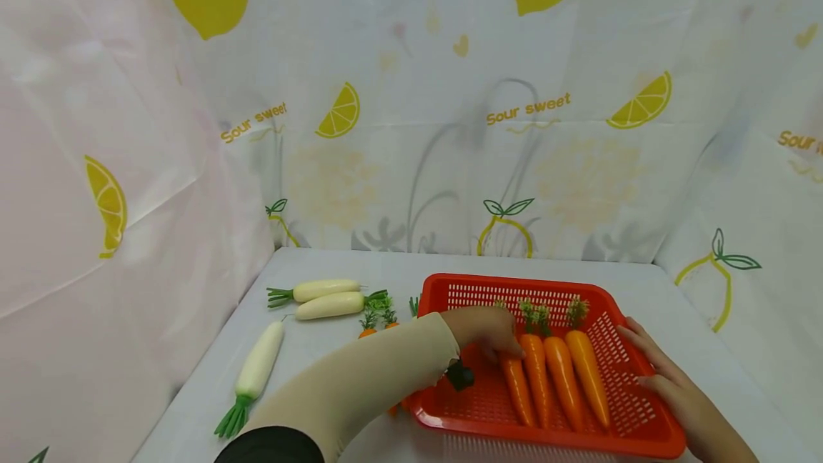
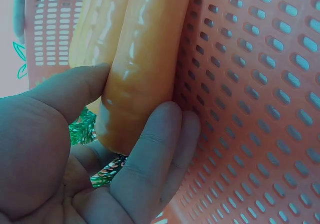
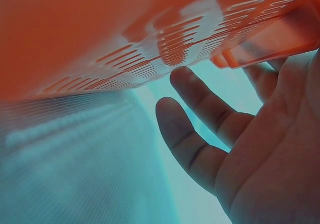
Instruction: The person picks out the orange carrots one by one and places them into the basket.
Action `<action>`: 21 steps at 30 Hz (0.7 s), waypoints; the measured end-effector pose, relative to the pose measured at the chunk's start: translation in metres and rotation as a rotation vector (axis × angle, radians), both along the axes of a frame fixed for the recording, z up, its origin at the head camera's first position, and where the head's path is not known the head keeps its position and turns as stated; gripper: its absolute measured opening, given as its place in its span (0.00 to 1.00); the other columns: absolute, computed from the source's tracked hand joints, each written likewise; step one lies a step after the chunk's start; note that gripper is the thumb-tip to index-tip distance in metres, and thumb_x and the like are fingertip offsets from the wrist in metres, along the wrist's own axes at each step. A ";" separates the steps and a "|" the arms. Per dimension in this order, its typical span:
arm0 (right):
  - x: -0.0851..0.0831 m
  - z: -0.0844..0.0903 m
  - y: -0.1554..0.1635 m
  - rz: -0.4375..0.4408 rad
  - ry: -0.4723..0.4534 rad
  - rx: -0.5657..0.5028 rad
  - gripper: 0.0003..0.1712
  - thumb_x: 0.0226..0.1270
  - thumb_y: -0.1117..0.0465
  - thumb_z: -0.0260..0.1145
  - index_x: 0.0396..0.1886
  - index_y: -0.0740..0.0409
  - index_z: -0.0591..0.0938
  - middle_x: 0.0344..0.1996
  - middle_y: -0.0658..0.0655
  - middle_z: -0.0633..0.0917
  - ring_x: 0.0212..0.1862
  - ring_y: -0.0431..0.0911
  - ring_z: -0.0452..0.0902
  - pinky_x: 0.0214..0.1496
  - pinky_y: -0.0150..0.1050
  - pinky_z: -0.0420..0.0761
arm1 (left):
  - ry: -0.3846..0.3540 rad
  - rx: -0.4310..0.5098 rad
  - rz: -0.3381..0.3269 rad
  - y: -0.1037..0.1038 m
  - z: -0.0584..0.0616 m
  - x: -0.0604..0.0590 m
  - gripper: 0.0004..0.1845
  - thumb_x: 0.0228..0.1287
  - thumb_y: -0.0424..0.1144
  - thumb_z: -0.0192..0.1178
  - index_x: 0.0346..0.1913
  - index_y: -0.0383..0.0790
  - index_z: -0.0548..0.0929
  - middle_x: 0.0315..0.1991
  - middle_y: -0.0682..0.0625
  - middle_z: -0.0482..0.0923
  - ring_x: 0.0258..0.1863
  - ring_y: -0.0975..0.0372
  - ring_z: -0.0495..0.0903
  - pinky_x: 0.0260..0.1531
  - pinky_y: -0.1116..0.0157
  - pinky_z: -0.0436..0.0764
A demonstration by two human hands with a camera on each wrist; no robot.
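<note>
A red plastic basket [image 1: 546, 434] with slotted walls holds several orange carrots [image 1: 586, 377] lying side by side, green tops toward the back. My left hand [image 1: 485, 327] reaches into it from the left and grips the leftmost carrot [image 1: 516, 388] near its top. In the left wrist view, thumb and fingers lie on either side of that carrot [image 2: 145, 68]. My right hand [image 1: 675, 391] holds the basket's right rim, with fingertips over the edge. From the right wrist, two fingers [image 3: 182, 134] extend freely below the basket's slotted side [image 3: 170, 43].
Two white radishes [image 1: 329, 305] lie together at the back left, and another radish [image 1: 259, 363] lies nearer on the left. More carrots [image 1: 368, 332] with leafy tops lie left of the basket, partly hidden by my left sleeve [image 1: 379, 370]. Lemon-printed cloth [image 1: 411, 163] encloses the white table [image 1: 199, 391].
</note>
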State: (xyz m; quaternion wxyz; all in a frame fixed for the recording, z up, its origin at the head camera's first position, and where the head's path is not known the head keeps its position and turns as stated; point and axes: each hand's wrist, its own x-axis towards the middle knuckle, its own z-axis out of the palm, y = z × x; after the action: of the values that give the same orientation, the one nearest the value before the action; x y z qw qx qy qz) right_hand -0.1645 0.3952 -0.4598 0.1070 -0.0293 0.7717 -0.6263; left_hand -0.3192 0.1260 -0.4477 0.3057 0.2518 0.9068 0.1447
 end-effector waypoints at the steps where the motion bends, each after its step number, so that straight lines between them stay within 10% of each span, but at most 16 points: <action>1: 0.000 0.000 0.000 0.001 0.006 0.004 0.36 0.75 0.63 0.45 0.77 0.35 0.47 0.73 0.29 0.35 0.53 0.15 0.62 0.45 0.51 0.83 | 0.005 -0.001 -0.008 0.000 0.000 0.000 0.15 0.58 0.52 0.66 0.29 0.43 0.80 0.25 0.53 0.79 0.25 0.62 0.78 0.26 0.68 0.78; 21: -0.001 -0.002 -0.002 0.008 0.016 -0.016 0.37 0.74 0.65 0.44 0.77 0.37 0.47 0.73 0.28 0.35 0.53 0.16 0.63 0.46 0.50 0.82 | -0.002 0.163 0.022 -0.007 0.005 0.003 0.16 0.58 0.52 0.66 0.44 0.46 0.83 0.37 0.57 0.78 0.29 0.65 0.78 0.24 0.66 0.81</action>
State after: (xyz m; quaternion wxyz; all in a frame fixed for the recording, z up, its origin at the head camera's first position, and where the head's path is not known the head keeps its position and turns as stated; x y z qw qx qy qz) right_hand -0.1658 0.3937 -0.4617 0.1030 -0.0382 0.7675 -0.6316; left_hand -0.3164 0.1193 -0.4431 0.2834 0.2656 0.8944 0.2216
